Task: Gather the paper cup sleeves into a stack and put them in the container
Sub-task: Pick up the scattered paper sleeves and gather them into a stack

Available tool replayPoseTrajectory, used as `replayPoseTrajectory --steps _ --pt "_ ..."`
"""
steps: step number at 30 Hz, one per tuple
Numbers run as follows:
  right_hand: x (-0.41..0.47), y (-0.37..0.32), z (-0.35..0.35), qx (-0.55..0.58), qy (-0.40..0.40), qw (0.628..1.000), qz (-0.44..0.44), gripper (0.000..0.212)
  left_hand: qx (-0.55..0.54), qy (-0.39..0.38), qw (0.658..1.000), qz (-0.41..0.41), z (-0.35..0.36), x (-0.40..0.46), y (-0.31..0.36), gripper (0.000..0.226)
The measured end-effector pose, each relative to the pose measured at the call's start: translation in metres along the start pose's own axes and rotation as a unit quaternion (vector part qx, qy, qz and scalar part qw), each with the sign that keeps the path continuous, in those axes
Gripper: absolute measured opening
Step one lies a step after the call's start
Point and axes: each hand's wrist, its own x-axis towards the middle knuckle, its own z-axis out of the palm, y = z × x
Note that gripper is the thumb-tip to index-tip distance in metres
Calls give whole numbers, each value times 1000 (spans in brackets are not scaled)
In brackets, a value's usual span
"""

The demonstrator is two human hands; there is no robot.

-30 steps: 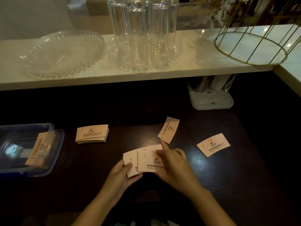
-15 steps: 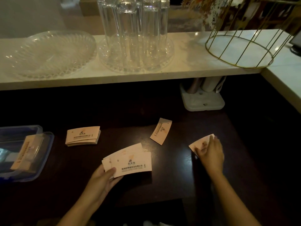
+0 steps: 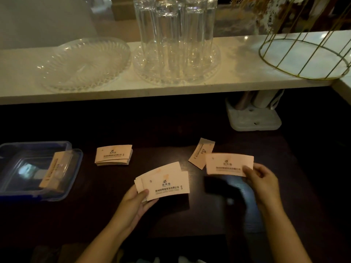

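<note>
Hands (image 3: pixel 264 179) (right one) pinch single sleeve (image 3: pixel 228 164) above dark table (image 3: pixel 284 158).

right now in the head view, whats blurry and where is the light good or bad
Head view: the sleeve in the right hand is motion-smeared, its print soft; the fanned sleeves in the left hand read sharper. The white shelf is lit and the glasses catch glints, while the dark counter is dim; the shelf edge bows from the wide lens.
</note>
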Motion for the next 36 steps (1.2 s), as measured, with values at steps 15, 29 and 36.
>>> replayPoseTrajectory --steps 15,29,36 --pt "-82 6 99 145 -196 959 145 25 89 -25 996 2 4 -7 3 20" --pt "27 17 112 -370 -43 924 -92 59 37 120 992 21 -32 0 4 24" --pt "36 22 141 -511 58 857 -41 73 4 150 988 23 -47 0 5 25"
